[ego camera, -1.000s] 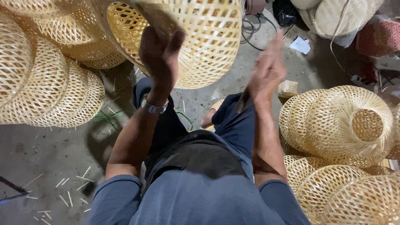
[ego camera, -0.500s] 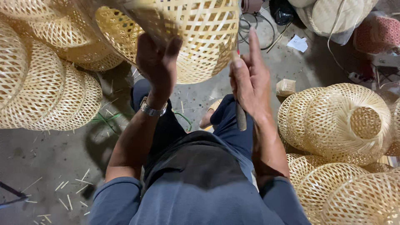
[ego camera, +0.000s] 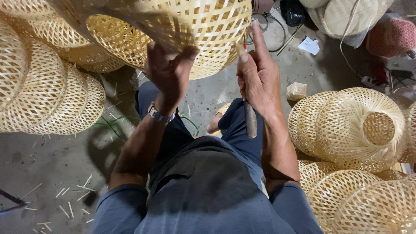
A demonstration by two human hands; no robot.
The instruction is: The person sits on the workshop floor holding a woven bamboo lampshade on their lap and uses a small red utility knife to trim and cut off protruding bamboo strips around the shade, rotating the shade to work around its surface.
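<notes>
Left hand (ego camera: 167, 71) grip clenched on one woven basket (ego camera: 203, 26); right hand (ego camera: 258, 76) grasping one wooden-handled tool (ego camera: 250, 119).

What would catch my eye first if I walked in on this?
The big open-weave bamboo basket held up at top centre, gripped by the left hand while the right hand works its rim with a wooden-handled tool. Stacks of finished baskets crowd the left and right.

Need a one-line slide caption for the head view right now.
Seated person's left hand grips a woven bamboo basket while the right hand holds a wooden-handled tool at its rim.
</notes>
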